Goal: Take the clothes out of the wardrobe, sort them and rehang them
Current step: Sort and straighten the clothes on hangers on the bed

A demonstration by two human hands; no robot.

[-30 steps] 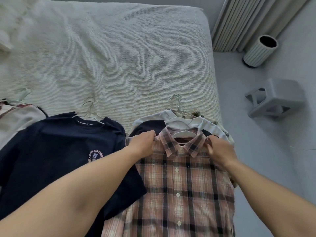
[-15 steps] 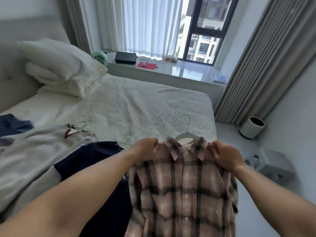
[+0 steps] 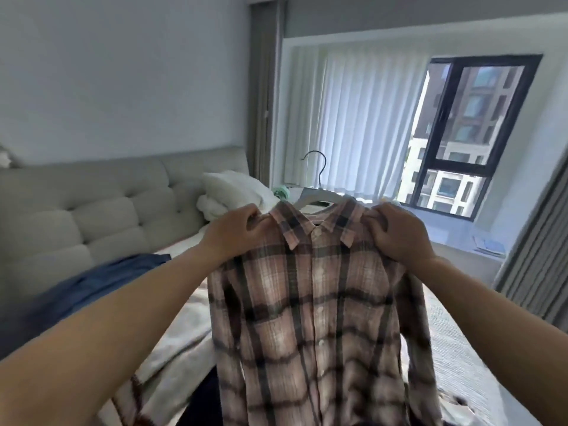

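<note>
A pink and black plaid shirt hangs in the air in front of me on a white hanger with a dark metal hook. My left hand grips the shirt's left shoulder beside the collar. My right hand grips its right shoulder. The shirt is buttoned and hangs straight down above the bed. A blue garment lies on the bed at the left, and a pale grey one lies below my left forearm.
A grey padded headboard and white pillows stand behind the bed. White curtains and a dark-framed window fill the far wall. Grey drapes hang at the right.
Both hands have lifted the plaid shirt off the pile on the bed and raised it upright to chest height. My view has swung up from the bed to the window.
</note>
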